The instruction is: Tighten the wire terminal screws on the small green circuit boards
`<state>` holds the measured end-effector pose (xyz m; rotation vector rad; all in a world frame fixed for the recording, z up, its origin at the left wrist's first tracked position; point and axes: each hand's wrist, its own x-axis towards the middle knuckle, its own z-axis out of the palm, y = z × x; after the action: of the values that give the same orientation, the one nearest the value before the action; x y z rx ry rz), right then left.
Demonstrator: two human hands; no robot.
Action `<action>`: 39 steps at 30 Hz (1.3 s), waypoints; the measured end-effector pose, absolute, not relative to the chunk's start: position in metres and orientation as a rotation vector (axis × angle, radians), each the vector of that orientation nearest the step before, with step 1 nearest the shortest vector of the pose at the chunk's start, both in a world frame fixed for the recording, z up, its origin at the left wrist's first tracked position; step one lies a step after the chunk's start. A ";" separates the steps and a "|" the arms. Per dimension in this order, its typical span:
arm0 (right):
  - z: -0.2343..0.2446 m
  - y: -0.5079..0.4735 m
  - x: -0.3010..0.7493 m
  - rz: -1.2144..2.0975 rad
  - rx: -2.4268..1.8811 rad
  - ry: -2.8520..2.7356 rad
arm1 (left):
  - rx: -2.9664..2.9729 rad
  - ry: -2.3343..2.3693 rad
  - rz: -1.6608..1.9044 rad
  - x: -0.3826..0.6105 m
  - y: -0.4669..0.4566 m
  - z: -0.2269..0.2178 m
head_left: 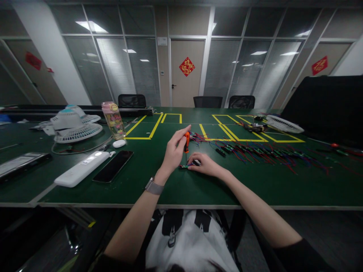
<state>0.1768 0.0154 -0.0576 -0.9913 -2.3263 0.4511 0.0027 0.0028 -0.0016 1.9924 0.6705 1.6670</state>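
My left hand [173,151] is closed around an orange-handled screwdriver [186,142], held upright with its tip down on a small green circuit board [185,166] on the green table [176,189]. My right hand [203,164] lies on the table just right of the tip, fingers pressed on the board and holding it still. A watch with a grey band [153,187] is on my left wrist. Behind the hands lies a bundle of boards with red and blue wires [198,137].
Several wired boards [263,154] spread across the right of the table. On the left lie a black phone [113,170], a white power bank [82,168], a white mouse [119,143], a bottle [114,120] and white fan parts [75,126]. Another fan grille [284,124] lies at the far right.
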 end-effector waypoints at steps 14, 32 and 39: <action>-0.058 0.016 0.177 0.454 -0.978 -2.334 | 2.065 0.805 1.792 0.003 0.003 -0.002; -0.056 0.015 0.176 0.467 -0.988 -2.330 | 2.157 0.719 1.707 0.003 0.004 -0.005; -0.057 0.015 0.176 0.467 -0.995 -2.326 | 2.188 0.789 1.761 0.003 0.004 -0.005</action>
<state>0.1757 0.0151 -0.0566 -0.9949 -2.3262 0.4671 0.0031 0.0037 -0.0049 2.1877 0.7891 1.7612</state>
